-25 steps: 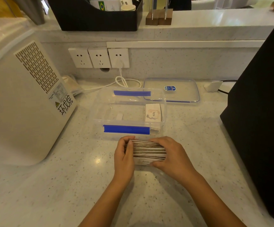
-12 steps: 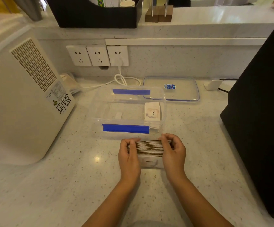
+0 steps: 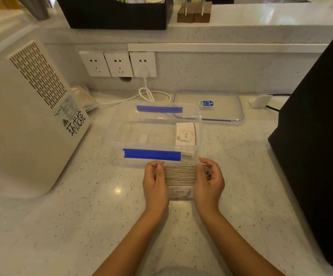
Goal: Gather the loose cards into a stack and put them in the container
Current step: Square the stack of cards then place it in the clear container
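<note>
A stack of cards (image 3: 180,179) stands on its edge on the counter, the front card printed "love". My left hand (image 3: 155,183) grips its left end and my right hand (image 3: 209,181) grips its right end. Just beyond the stack sits a clear plastic container (image 3: 121,136) with blue clips on its long sides. Inside it, at the right end, lies another small pile of "love" cards (image 3: 185,134).
The container's clear lid (image 3: 221,108) lies behind it to the right. A white appliance (image 3: 28,120) stands at the left and a black box (image 3: 318,126) at the right. Wall sockets (image 3: 118,63) and a white cable (image 3: 151,94) are at the back.
The skewed cards have been squared into an even stack. My right hand moved from over the top of the cards to their right end, and both hands now press in from the sides.
</note>
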